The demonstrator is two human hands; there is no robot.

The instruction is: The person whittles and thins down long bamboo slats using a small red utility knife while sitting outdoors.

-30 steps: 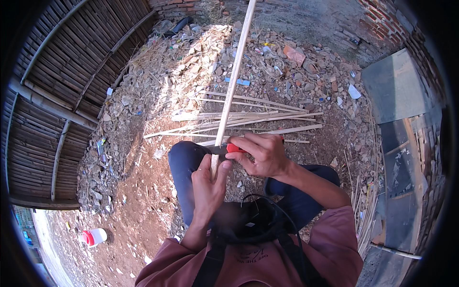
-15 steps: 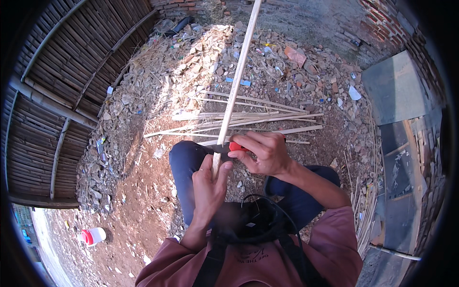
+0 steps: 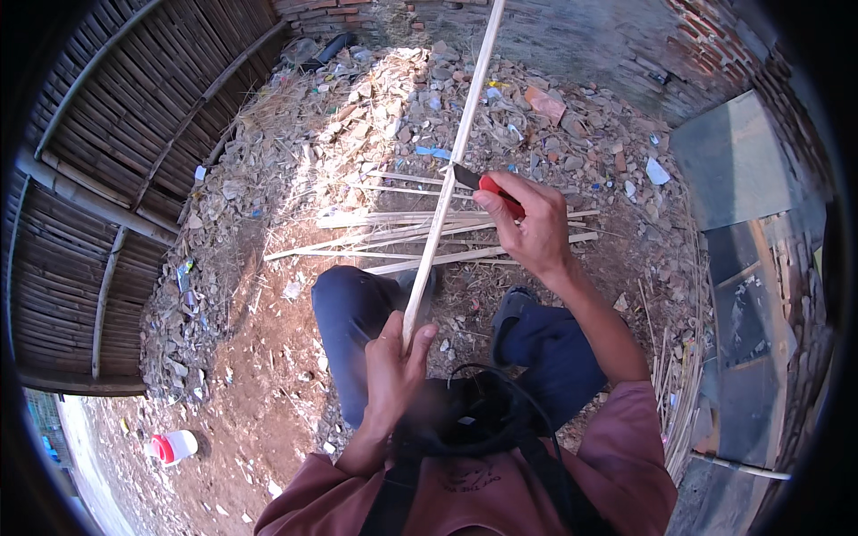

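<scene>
A long pale strip, apparently bamboo [image 3: 444,201], slants upward and away from my lap, past the frame's top edge. My left hand [image 3: 396,362] is closed around its near end, thumb along the side. In my right hand [image 3: 531,223] is a knife [image 3: 466,177] with a red handle and dark blade. The blade touches the strip's right side about midway along its visible length, where a small sliver stands up. Beyond my knees, several similar strips [image 3: 393,230] lie roughly crosswise in a loose pile on the ground.
Rubble [image 3: 357,112] covers the ground toward the brick wall [image 3: 590,54]. A slatted bamboo wall [image 3: 170,80] rises at left. A clear container with a red lid [image 3: 174,446] lies at lower left. Grey panels [image 3: 737,165] lean at right, near more thin strips [image 3: 675,393].
My right hand with the knife has moved away from my left hand, farther up the strip. The strip leans slightly more to the right; my left hand keeps hold of its near end.
</scene>
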